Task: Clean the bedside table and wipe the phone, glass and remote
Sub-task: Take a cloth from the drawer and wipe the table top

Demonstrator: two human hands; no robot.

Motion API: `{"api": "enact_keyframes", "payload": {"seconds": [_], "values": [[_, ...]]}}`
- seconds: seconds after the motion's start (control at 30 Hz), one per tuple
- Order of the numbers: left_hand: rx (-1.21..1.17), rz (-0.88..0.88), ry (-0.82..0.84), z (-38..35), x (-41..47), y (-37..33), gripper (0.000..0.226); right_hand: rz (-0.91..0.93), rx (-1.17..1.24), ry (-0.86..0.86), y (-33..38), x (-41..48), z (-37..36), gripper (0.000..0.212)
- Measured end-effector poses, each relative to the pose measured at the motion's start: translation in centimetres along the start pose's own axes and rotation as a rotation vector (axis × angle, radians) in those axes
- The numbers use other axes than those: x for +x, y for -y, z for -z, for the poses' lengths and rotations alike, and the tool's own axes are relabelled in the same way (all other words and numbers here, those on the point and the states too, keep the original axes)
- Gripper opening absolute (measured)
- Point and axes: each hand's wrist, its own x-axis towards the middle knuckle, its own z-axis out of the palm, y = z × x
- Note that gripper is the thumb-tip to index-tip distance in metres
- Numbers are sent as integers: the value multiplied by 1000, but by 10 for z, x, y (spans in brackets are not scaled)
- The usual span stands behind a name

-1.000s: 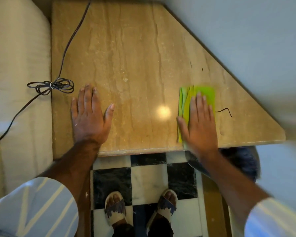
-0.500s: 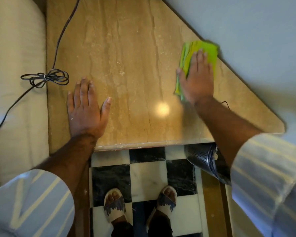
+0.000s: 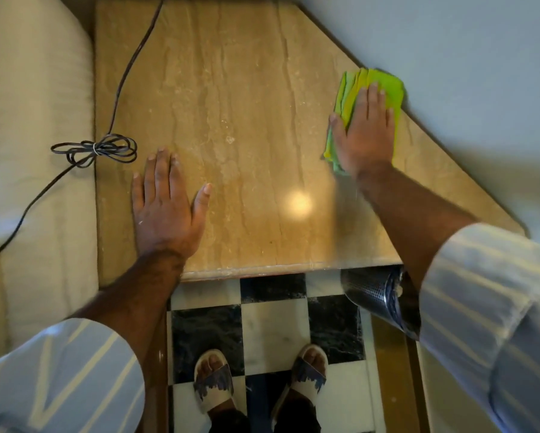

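The bedside table (image 3: 246,104) has a tan stone top with a slanted right edge against the wall. My right hand (image 3: 367,132) lies flat on a folded green cloth (image 3: 384,85), pressing it onto the top near that slanted edge. My left hand (image 3: 165,204) rests palm down, fingers spread, near the front left of the top and holds nothing. No phone, glass or remote shows in this view.
A dark cable (image 3: 128,73) runs down the table's left side to a tied coil (image 3: 97,150) that overhangs the cream mattress (image 3: 34,120). A perforated metal bin (image 3: 378,295) stands on the checkered floor (image 3: 271,326) under the table's front right. My sandalled feet stand below.
My right hand slid the green cloth from the front right of the top up to the slanted edge by the wall and stays there. My left hand has kept its place.
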Motion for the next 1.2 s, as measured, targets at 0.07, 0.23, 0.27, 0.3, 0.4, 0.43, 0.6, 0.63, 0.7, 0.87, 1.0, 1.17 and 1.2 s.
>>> {"api": "enact_keyframes", "payload": {"seconds": [0.07, 0.23, 0.27, 0.3, 0.4, 0.43, 0.6, 0.63, 0.7, 0.87, 1.0, 1.17, 1.2], "values": [[2, -1, -17, -1, 0, 1, 75, -9, -12, 8, 7, 8, 0, 77], [-6, 5, 3, 1, 0, 1, 76, 348, -31, 30, -4, -90, -15, 75], [-9, 2, 7, 1, 0, 1, 76, 503, -65, 49, -15, -111, -19, 75], [-13, 0, 8, 1, 0, 0, 76, 634, -115, 61, -29, -125, -22, 75], [-16, 3, 7, 1, 0, 0, 76, 673, -170, 70, -83, -130, -16, 77], [-18, 3, 6, 0, 0, 1, 77, 545, -154, 71, -100, -127, -12, 77], [-13, 1, -20, -4, 0, 2, 78, -374, -1, -97, -144, -127, -7, 79], [-13, 0, -22, -4, 0, 3, 78, -510, 30, -119, -136, -124, -8, 77], [-11, -4, -25, -4, 0, 2, 78, -734, 82, -152, -110, -113, -11, 75], [-4, -2, -27, -4, 0, 2, 79, -341, -13, -115, -35, -130, -35, 77], [-18, -14, -17, -1, 0, 1, 78, 70, -167, 18, -100, -151, -18, 77], [-35, -14, -36, -3, -1, 3, 77, -623, 19, -83, -128, -127, -10, 76], [-36, -17, -37, -3, 0, 1, 77, -721, 46, -104, -116, -116, -12, 75]]}}
